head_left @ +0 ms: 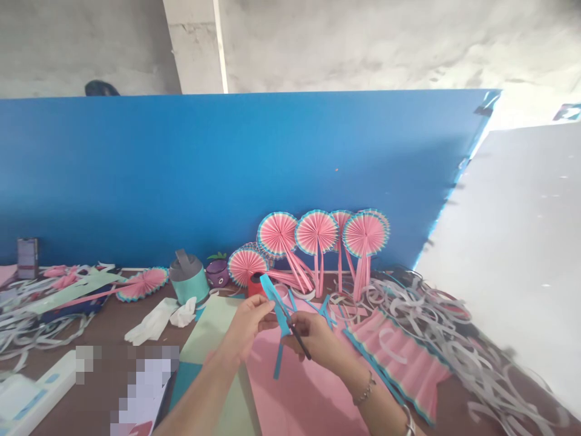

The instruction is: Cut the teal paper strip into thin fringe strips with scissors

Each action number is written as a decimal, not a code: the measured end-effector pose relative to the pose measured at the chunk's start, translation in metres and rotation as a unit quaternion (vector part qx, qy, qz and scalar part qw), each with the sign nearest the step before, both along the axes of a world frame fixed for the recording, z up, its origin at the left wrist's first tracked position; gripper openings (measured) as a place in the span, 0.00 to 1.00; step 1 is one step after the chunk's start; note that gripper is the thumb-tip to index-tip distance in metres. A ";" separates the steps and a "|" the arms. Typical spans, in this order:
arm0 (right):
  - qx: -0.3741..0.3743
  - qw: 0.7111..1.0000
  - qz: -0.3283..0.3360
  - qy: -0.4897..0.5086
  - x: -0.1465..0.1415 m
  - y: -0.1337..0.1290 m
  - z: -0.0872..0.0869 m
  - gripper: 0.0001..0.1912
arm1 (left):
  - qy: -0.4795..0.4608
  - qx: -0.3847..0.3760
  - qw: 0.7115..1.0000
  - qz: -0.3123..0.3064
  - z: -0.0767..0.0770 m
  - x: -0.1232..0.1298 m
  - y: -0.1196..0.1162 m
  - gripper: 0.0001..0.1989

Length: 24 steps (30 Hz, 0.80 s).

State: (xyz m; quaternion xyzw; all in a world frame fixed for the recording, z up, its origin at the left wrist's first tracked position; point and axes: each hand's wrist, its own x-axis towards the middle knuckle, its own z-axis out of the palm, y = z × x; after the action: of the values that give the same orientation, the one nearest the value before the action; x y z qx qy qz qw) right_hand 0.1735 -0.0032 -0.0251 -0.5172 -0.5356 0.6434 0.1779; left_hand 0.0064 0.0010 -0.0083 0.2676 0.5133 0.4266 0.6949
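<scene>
My left hand [254, 318] pinches a strip of blue paper [271, 292] above a pink sheet [290, 393]. In my right hand [313, 339] are dark-handled scissors [299, 340], their blades at the blue paper and partly hidden by my fingers. A narrow blue offcut dangles below the hands. Thin blue strips [325, 309] lie just beyond them. To the right rests a pleated pink paper [399, 357] with blue edges.
Several round pink paper fans [318, 233] lean against the blue partition [204, 163]. Curled white paper strips [472, 345] heap up on the right. At the left stand a teal container [188, 281] and a purple pot [216, 274], near crumpled tissues [154, 321].
</scene>
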 end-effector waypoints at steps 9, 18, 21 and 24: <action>-0.002 1.000 0.000 -0.025 -0.001 -0.001 0.006 0.17 | 0.004 0.002 1.000 -0.017 -0.002 -0.002 0.000 0.23; -0.015 1.000 0.012 -0.024 0.001 -0.001 0.005 0.18 | 0.058 0.043 0.997 0.038 -0.005 -0.010 0.006 0.21; -0.006 0.999 0.029 -0.024 0.001 -0.001 0.003 0.19 | 0.048 0.039 0.997 0.035 -0.007 -0.010 0.006 0.20; -0.005 1.000 0.028 -0.013 0.001 0.000 -0.001 0.20 | 0.039 0.034 0.998 0.024 -0.009 -0.008 0.005 0.20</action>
State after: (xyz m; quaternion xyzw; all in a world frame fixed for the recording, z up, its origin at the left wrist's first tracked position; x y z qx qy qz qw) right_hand 0.1745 -0.0031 -0.0258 -0.5111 -0.5492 0.6439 0.1506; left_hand -0.0011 0.0058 -0.0175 0.2947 0.5319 0.4496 0.6543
